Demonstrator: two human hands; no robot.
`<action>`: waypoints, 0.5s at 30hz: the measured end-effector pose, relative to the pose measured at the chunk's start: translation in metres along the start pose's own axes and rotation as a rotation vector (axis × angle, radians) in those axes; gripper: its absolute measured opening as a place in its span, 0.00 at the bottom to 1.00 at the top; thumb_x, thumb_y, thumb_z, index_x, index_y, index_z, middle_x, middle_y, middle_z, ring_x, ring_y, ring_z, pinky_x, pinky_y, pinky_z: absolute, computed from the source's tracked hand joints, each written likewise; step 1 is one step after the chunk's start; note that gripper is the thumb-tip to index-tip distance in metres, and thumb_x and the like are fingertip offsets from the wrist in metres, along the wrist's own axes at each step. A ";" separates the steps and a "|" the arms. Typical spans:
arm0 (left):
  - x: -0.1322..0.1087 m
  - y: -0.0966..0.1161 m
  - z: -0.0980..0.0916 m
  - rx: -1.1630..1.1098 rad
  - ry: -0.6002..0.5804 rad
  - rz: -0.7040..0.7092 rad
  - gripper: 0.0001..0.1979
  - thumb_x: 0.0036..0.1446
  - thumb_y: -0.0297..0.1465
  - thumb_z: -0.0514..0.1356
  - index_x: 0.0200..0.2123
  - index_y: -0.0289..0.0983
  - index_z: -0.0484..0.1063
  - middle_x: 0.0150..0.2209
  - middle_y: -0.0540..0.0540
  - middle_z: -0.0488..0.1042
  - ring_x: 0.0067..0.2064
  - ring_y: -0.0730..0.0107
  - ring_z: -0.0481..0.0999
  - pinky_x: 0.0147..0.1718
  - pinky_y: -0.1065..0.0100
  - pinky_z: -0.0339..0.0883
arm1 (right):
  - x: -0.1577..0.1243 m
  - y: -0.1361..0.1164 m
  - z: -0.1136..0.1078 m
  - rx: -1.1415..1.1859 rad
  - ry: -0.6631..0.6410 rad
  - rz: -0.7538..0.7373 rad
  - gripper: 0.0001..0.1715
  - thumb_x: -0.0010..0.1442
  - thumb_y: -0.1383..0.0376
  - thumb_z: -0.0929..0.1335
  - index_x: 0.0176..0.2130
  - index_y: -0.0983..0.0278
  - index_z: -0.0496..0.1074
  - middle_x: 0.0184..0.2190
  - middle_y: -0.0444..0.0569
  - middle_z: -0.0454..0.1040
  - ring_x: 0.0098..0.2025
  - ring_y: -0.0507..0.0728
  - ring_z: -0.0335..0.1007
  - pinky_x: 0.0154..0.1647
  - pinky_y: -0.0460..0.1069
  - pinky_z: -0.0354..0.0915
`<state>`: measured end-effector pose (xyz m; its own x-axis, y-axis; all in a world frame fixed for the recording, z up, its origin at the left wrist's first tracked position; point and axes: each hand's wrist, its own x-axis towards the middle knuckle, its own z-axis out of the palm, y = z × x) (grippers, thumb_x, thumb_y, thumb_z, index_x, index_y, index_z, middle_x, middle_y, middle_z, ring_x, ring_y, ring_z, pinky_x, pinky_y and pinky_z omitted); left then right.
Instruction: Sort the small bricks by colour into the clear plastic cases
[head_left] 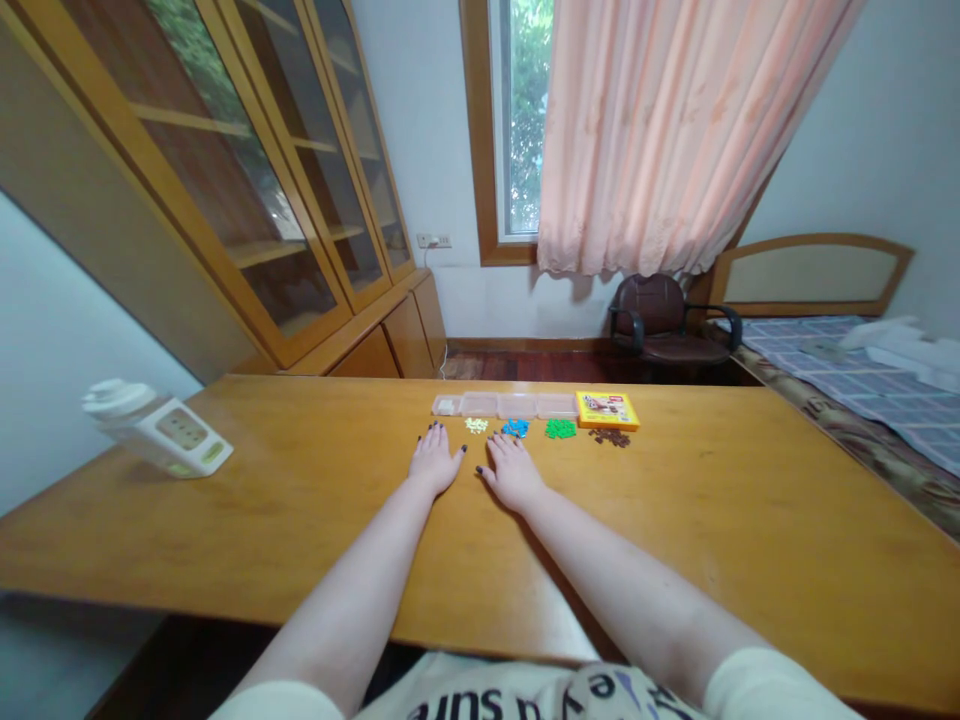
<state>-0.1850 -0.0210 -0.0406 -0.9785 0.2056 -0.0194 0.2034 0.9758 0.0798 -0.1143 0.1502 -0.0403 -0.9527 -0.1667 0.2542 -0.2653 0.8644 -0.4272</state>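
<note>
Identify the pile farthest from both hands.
The brown pile, at the row's right end; the pale pile, blue pile and green pile all lie nearer the left hand and right hand.

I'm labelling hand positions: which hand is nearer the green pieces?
Right. The right hand lies flat, left of the green pieces, by the blue pieces; the left hand is farther left.

Piles (560, 429) on table (315, 520), trays (480, 404) and box (609, 411) behind

A pink curtain (660, 130) partly covers the bright window (528, 120).
</note>
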 end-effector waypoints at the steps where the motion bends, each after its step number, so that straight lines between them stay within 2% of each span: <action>1: -0.008 0.000 0.001 0.001 0.003 0.034 0.36 0.60 0.45 0.43 0.63 0.24 0.49 0.66 0.33 0.44 0.67 0.53 0.45 0.63 0.55 0.43 | -0.006 0.002 -0.001 0.008 -0.025 0.010 0.35 0.60 0.55 0.62 0.60 0.73 0.60 0.62 0.62 0.57 0.65 0.65 0.47 0.65 0.60 0.40; 4: -0.037 0.004 0.002 -0.013 0.013 0.168 0.38 0.59 0.47 0.45 0.63 0.24 0.50 0.66 0.32 0.45 0.67 0.53 0.45 0.63 0.55 0.43 | -0.020 0.014 -0.013 0.129 -0.088 0.051 0.40 0.58 0.52 0.64 0.62 0.73 0.56 0.64 0.62 0.52 0.66 0.65 0.42 0.66 0.61 0.37; 6: -0.057 0.015 0.001 -0.035 -0.007 0.253 0.39 0.59 0.48 0.46 0.64 0.25 0.49 0.66 0.33 0.44 0.67 0.52 0.45 0.63 0.54 0.42 | -0.027 0.028 -0.025 0.338 -0.166 0.056 0.41 0.57 0.51 0.65 0.63 0.68 0.56 0.64 0.59 0.52 0.66 0.64 0.43 0.66 0.61 0.37; 8: -0.075 0.034 0.000 -0.072 -0.042 0.341 0.40 0.58 0.49 0.46 0.64 0.25 0.48 0.66 0.33 0.44 0.67 0.51 0.44 0.63 0.53 0.42 | -0.032 0.044 -0.037 0.656 -0.184 0.148 0.36 0.59 0.49 0.63 0.61 0.63 0.59 0.63 0.56 0.54 0.65 0.62 0.48 0.65 0.61 0.42; 11: -0.095 0.071 0.000 -0.120 -0.097 0.489 0.41 0.57 0.49 0.48 0.64 0.26 0.47 0.66 0.34 0.43 0.67 0.51 0.43 0.64 0.53 0.40 | -0.039 0.064 -0.049 1.085 -0.096 0.200 0.34 0.59 0.45 0.61 0.59 0.57 0.62 0.64 0.52 0.54 0.65 0.59 0.49 0.65 0.59 0.44; 13: -0.101 0.095 0.002 -0.160 -0.125 0.563 0.41 0.57 0.50 0.48 0.65 0.27 0.47 0.66 0.34 0.43 0.67 0.52 0.43 0.64 0.53 0.40 | -0.044 0.073 -0.051 1.312 -0.100 0.215 0.35 0.56 0.43 0.64 0.57 0.58 0.64 0.63 0.53 0.55 0.64 0.60 0.51 0.64 0.59 0.45; 15: -0.104 0.110 0.003 -0.200 -0.132 0.610 0.41 0.57 0.50 0.48 0.65 0.28 0.47 0.66 0.34 0.43 0.67 0.51 0.42 0.64 0.51 0.37 | -0.047 0.078 -0.050 1.440 -0.131 0.224 0.34 0.52 0.46 0.68 0.54 0.59 0.67 0.62 0.54 0.59 0.63 0.60 0.53 0.64 0.59 0.45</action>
<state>-0.0606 0.0650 -0.0324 -0.6745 0.7375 -0.0333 0.6975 0.6515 0.2985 -0.0826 0.2491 -0.0418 -0.9787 -0.2043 0.0220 0.0457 -0.3208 -0.9460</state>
